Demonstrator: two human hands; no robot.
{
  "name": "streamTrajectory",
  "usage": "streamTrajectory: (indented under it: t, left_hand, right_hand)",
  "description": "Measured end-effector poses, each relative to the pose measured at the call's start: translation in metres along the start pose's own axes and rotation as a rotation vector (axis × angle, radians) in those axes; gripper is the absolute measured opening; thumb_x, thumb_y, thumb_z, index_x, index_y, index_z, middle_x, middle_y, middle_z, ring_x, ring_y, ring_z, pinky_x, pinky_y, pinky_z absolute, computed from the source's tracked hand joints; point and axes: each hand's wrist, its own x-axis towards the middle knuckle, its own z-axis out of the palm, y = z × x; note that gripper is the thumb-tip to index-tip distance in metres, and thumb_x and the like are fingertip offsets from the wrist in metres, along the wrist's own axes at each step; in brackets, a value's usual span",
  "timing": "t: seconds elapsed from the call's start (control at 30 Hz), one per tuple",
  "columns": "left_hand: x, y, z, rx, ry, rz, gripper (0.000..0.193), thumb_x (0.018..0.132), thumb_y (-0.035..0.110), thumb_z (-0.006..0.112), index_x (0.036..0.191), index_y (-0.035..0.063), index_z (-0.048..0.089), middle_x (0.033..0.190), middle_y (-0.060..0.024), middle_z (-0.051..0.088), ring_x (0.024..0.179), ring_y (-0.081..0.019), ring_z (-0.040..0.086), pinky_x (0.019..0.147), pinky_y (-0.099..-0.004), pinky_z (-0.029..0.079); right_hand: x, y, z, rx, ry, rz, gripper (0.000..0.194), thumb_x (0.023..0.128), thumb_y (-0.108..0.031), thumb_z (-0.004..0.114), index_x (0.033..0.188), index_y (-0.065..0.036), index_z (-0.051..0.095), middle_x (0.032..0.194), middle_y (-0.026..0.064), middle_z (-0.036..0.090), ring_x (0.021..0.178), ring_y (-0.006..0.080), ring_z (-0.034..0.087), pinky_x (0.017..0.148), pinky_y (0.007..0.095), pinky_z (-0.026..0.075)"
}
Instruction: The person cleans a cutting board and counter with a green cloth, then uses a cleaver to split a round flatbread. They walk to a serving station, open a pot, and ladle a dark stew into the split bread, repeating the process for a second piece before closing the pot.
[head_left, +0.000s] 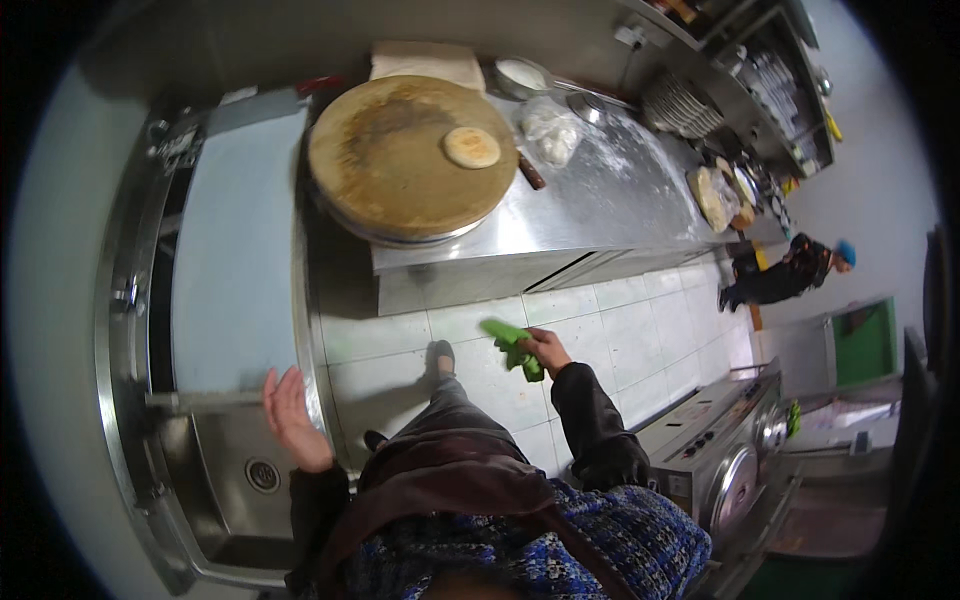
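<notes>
A bunch of green leafy vegetable (517, 351) is gripped in my right hand (547, 349), held out over the tiled floor. My left hand (289, 416) is raised with its fingers extended and holds nothing. It appears near the corner where the sink basin (225, 480) meets a pale blue board (236, 255). Ahead, a thick round wooden chopping block (382, 180) stands at the end of a steel worktop (592, 210). One flat round bread (472, 148) lies on the block, and a brown knife handle (531, 171) sticks out beside it.
On the worktop are a clear plastic bag with white contents (553, 131), a bowl of white powder (523, 77), stacked plates (682, 105) and bagged food (712, 196). A person (802, 266) in a blue cap stands farther along. Cooking equipment (712, 450) stands at my right.
</notes>
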Motion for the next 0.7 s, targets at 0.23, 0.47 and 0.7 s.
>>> streamTrajectory:
  t: [0.23,0.47,0.7]
  left_hand:
    - [0.027,-0.054,0.205,0.050,-0.292,-0.073,0.045,0.107,0.029,0.046,0.143,0.0013,0.048,0.129,-0.0183,0.062,0.122,-0.0272,0.059,0.109,-0.0389,0.040]
    - [0.061,-0.086,0.307,0.163,-0.305,-0.156,0.042,0.108,0.029,0.048,0.140,0.0015,0.051,0.128,-0.0154,0.064,0.120,-0.0249,0.061,0.107,-0.0369,0.041]
    - [0.142,-0.099,0.370,0.197,-0.410,-0.097,0.038,0.107,0.022,0.048,0.137,0.0006,0.053,0.127,-0.0147,0.064,0.120,-0.0238,0.061,0.107,-0.0346,0.042]
  right_hand:
    - [0.065,-0.065,-0.106,0.569,0.018,-0.152,0.036,0.106,-0.025,0.054,0.118,0.006,0.066,0.105,0.0102,0.073,0.089,0.0189,0.072,0.080,0.0318,0.058]
    - [0.171,-0.080,-0.190,-0.381,0.328,-0.327,0.041,0.091,-0.039,0.073,0.111,-0.004,0.073,0.096,0.0209,0.069,0.088,0.0393,0.065,0.079,0.0452,0.051]
    - [0.291,-0.104,-0.162,-0.792,0.403,-0.638,0.033,0.083,-0.005,0.064,0.114,-0.013,0.073,0.105,0.0203,0.064,0.093,0.0411,0.059,0.085,0.0486,0.049]
